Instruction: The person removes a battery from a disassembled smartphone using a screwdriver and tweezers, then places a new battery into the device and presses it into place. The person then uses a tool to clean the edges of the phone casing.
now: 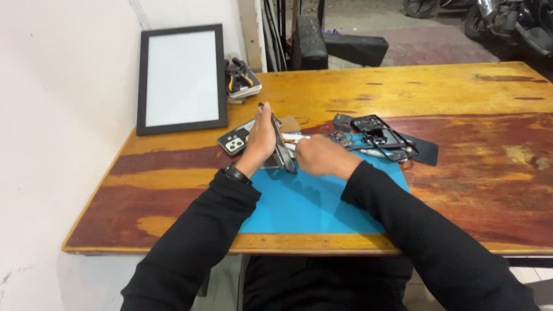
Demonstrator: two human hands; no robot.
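Observation:
My left hand holds a dark smartphone up on its long edge over the blue work mat, palm flat against its side. My right hand is closed just right of the phone's lower end; what it grips is hidden, though a thin white tool shows behind it. Both arms wear black sleeves, and a black watch sits on my left wrist.
A black-framed panel leans on the wall at the back left. Pliers on a small stack lie beside it. Phone frames and parts and a green phone back lie on the wooden table. A black seat stands beyond.

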